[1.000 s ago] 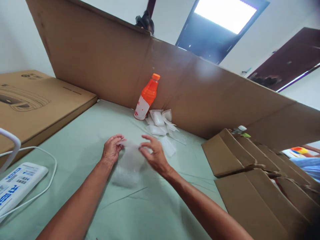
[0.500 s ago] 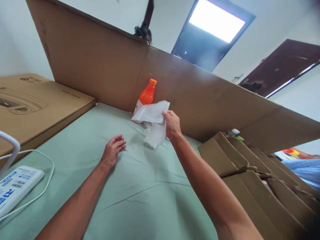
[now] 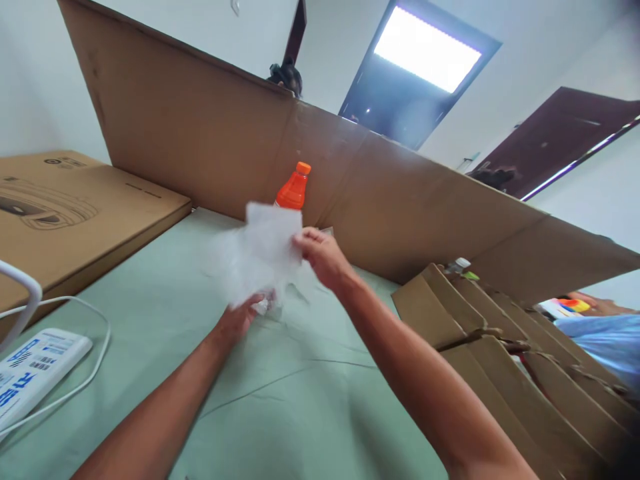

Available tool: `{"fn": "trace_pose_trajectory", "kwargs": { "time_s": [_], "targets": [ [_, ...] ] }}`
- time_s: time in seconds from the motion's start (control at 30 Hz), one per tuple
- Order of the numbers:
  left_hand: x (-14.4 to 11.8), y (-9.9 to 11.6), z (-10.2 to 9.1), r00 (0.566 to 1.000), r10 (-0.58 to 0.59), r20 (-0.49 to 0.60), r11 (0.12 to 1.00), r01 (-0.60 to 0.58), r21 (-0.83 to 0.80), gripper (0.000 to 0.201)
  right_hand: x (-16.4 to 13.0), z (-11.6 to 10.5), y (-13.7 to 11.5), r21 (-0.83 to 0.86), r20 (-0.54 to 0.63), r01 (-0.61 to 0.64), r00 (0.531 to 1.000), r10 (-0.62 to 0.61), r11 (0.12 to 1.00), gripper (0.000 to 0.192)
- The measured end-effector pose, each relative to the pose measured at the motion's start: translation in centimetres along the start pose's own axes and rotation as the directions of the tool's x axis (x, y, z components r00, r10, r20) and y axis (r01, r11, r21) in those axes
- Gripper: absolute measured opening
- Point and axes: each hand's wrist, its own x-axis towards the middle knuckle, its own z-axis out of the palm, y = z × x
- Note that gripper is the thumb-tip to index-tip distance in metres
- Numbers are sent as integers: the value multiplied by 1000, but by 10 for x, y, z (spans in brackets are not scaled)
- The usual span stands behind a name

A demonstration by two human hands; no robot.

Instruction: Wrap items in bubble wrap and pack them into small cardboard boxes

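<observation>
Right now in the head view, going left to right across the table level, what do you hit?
White power strip → flat cardboard box → left hand → clear plastic bag, blurred → right hand → folded cardboard stack. The orange bottle stands behind the bag, so its place overlaps.

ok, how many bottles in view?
2. An orange bottle stands against the cardboard wall, partly behind the plastic bag. A second bottle's cap shows behind the folded cardboard. More may be hidden.

No legible text: blue print on white power strip (image 3: 35,370) too blurred.
</observation>
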Motion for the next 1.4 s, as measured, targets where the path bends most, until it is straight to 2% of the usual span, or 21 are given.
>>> {"fn": "trace_pose_trajectory", "kwargs": {
  "time_s": [0.07,0.13,0.23,0.3,0.4,0.53,0.63,0.77,0.93,1.07,1.2,1.4],
  "targets": [
    [1,5,0,998,-54,13,998,54,-44,28,34,-29,7,-114,-203,-46,979,23,992,25],
    [2,10,-2,996,-83,11,992,84,-93,31,52,-54,22,-194,-325,-98,945,31,976,23],
    [5,15,-5,995,-97,-3,980,95,-173,47,41,-71,58,-294,-395,-162,918,35,942,28],
    [7,16,-7,995,-103,-9,971,99,-219,50,21,-66,85,-341,-360,-184,932,53,922,30],
    [7,15,-7,994,-113,-15,962,105,-254,51,-4,-41,121,-382,-267,-201,958,101,902,32],
    [4,16,-4,993,-114,-18,967,106,-232,57,-4,-2,147,-372,-250,-227,958,138,900,39],
    [0,20,0,993,-114,-17,973,109,-203,61,5,17,150,-369,-230,-240,960,162,898,36],
    [-3,23,1,992,-119,-30,975,112,-191,64,-2,25,150,-374,-141,-207,976,165,904,24],
    [-5,22,5,990,-126,-63,980,115,-165,56,-36,19,139,-263,-75,-151,988,136,953,17],
    [-15,11,13,982,-164,-91,982,155,-104,45,-72,8,118,-138,8,-72,997,74,988,25],
    [-43,-9,26,969,-225,-102,974,221,-48,29,-97,-1,99,-53,69,-53,996,57,997,35],
    [-120,-41,40,947,-320,-14,946,321,42,13,-130,-4,95,121,216,-142,970,113,983,38]
  ]
}}
